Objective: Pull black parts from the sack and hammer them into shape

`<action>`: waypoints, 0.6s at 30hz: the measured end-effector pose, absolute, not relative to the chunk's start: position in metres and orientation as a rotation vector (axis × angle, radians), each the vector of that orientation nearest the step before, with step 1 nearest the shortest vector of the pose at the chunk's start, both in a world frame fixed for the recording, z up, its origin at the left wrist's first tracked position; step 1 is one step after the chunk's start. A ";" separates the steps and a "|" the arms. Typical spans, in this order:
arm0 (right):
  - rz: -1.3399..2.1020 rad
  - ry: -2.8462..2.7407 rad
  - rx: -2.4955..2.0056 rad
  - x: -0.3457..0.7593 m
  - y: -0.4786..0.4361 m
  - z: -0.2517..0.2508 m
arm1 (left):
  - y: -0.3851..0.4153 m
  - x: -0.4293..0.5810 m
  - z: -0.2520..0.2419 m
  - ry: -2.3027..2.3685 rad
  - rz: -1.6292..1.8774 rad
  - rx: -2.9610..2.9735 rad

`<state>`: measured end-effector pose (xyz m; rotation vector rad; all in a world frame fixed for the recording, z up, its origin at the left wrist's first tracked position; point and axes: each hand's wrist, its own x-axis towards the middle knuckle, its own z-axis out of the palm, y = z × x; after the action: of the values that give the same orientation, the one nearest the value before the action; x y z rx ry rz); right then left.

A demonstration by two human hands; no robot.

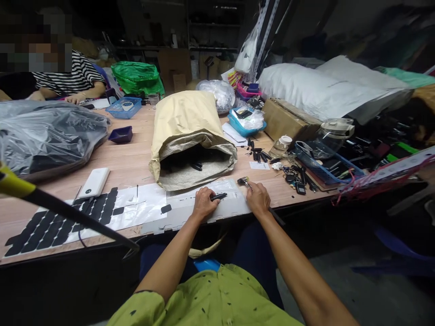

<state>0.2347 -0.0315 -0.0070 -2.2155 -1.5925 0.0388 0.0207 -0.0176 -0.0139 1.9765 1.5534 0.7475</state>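
Near the table's front edge, my left hand (205, 202) pinches a small black elongated part (218, 197) over a grey-white board (229, 203). My right hand (258, 198) is wrapped round a small hammer (243, 181), its head pointing away from me and its dark handle running out below the hand. Just beyond my hands lies a large cream sack (188, 113) with its mouth towards me. A few black pieces (196, 166) show inside the sack; the rest of its inside is too dark to make out.
Left of the board is a sheet of black stickers (61, 226) with a white power bank (95, 182) on it. Loose black parts (260, 154), a jar (280, 147) and a blue basket (326, 160) stand right. A co-worker in a striped shirt (68, 72) sits far left.
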 end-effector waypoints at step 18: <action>-0.117 -1.531 -2.439 0.217 -0.011 -0.011 | -0.143 -0.013 -0.071 1.078 0.695 2.345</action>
<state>0.2168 -0.0108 -0.0108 -2.4390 -1.5315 -0.1168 -0.0132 -0.1434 -0.0710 2.3453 1.0783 0.6946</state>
